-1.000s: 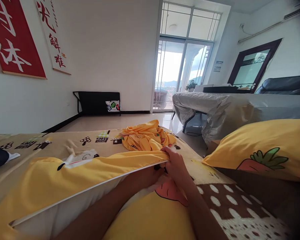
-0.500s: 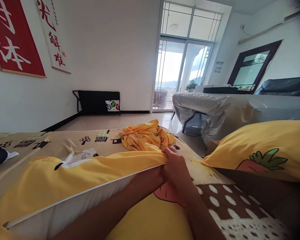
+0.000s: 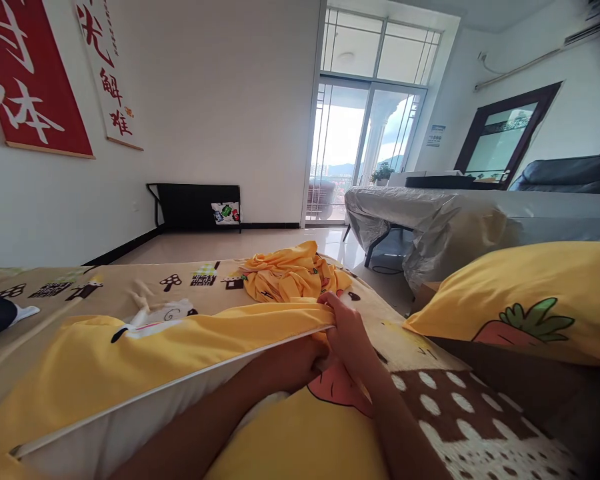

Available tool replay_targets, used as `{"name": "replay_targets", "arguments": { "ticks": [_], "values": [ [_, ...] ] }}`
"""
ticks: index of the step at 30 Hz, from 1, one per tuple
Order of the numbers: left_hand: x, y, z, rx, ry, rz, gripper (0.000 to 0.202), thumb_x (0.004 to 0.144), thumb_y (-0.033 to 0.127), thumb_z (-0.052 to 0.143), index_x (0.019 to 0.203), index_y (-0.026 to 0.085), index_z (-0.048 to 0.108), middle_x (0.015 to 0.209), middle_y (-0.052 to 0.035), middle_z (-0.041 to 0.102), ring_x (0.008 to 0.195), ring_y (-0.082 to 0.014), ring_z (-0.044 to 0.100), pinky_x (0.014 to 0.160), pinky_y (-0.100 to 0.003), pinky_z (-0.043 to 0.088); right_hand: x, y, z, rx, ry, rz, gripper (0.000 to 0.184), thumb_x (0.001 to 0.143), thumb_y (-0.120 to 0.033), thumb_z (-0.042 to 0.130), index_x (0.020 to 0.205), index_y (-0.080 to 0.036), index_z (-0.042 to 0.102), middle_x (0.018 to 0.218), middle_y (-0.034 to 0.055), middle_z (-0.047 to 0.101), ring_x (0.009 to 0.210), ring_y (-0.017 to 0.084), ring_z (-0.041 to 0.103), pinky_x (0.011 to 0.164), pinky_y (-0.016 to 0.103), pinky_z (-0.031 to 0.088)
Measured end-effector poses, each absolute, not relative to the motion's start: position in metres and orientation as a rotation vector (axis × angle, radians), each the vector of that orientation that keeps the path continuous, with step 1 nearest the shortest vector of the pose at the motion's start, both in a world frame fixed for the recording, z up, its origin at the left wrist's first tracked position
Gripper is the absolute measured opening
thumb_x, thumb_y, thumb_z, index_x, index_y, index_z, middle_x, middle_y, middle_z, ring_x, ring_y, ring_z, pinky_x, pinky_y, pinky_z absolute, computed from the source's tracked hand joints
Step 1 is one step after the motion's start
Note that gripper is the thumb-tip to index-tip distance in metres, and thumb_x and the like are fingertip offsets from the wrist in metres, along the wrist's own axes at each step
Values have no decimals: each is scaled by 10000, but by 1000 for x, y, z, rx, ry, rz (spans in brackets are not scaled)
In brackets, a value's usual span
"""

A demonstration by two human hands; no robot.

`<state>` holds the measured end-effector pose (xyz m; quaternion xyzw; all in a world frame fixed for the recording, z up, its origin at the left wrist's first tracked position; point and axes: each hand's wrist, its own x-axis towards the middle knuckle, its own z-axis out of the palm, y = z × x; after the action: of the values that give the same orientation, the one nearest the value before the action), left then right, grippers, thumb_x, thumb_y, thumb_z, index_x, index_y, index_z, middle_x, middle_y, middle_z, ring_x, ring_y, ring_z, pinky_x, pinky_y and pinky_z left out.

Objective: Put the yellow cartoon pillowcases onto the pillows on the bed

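A yellow pillowcase [image 3: 145,347] with a carrot print lies across the bed in front of me, with a white pillow [image 3: 110,433] showing at its open edge. My right hand [image 3: 347,333] is closed on the far corner of the pillowcase's upper edge, fingers curled over the fabric. My left hand [image 3: 300,357] reaches in under that edge beside the right hand; its fingers are tucked inside the opening and mostly hidden.
A crumpled yellow cloth [image 3: 293,273] lies further up the bed sheet [image 3: 55,287]. A second yellow carrot pillow [image 3: 525,297] sits at the right. Beyond are a plastic-covered table [image 3: 430,213], a black sofa [image 3: 570,172], a black bench [image 3: 195,203] and glass balcony doors [image 3: 365,147].
My right hand has shifted slightly left and up along the pillowcase edge. My left hand has slid a little further in under the fabric.
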<state>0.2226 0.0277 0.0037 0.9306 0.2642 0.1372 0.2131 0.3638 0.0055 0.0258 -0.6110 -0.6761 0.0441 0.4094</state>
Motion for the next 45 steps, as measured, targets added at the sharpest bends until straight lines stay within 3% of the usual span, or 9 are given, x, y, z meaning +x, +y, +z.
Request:
{"name": "replay_targets", "arguments": {
  "ticks": [5,9,16,22,27,31,34,38,45],
  "values": [
    [224,27,7,2481,808,658,270,872,304,443,1082,240,600,1215,-26,606,1097,-201,535,1003,-336,395,371,2,34,-1573,-1797,200,410,536,-68,417,896,-194,568,785,10,629,721,162,547,653,235,371],
    [225,29,10,2410,707,712,313,926,270,347,1101,258,606,1233,8,605,1133,-173,525,1034,-301,369,376,1,33,-1609,-1846,183,427,565,-60,461,950,-176,602,944,53,642,835,179,569,719,250,387],
    [226,33,5,2731,357,457,213,857,143,447,890,181,654,1095,-47,657,1026,-199,575,931,-325,446,369,3,29,-1661,-1774,2,400,504,-7,389,815,-167,583,868,59,597,788,170,536,691,245,366],
    [230,22,11,2924,349,684,346,907,137,369,1191,213,550,1352,-65,501,1306,-188,375,1107,-359,285,367,3,31,-1565,-1726,130,468,515,-45,377,920,-201,552,811,19,640,753,180,558,670,250,369],
    [227,21,18,2867,407,616,282,891,196,424,1111,200,599,1266,-61,567,1187,-214,485,1062,-383,349,366,5,26,-1614,-1723,66,481,508,-52,370,931,-207,538,786,16,637,739,186,563,657,253,359],
    [224,21,15,2779,495,591,187,860,179,449,894,192,632,1062,-38,635,963,-181,564,877,-313,459,368,6,26,-1624,-1735,72,453,516,-54,372,912,-205,533,787,21,637,737,183,564,649,244,362],
    [223,20,12,2724,622,595,128,822,179,468,817,191,595,930,-13,632,825,-152,544,748,-273,457,370,7,28,-1672,-1748,70,389,536,-51,391,859,-199,550,752,25,636,710,177,560,635,239,353],
    [223,19,11,2669,682,540,133,793,185,463,690,181,547,848,-4,615,768,-145,516,726,-267,433,375,6,30,-1688,-1768,114,341,554,-47,425,819,-185,588,741,25,633,693,162,550,623,230,344],
    [223,17,12,2525,723,613,128,810,222,447,837,208,571,928,-3,635,838,-161,549,799,-274,440,375,5,28,-1648,-1818,54,329,531,-17,405,767,-173,573,825,49,593,761,160,523,663,228,342]
  ]
}}
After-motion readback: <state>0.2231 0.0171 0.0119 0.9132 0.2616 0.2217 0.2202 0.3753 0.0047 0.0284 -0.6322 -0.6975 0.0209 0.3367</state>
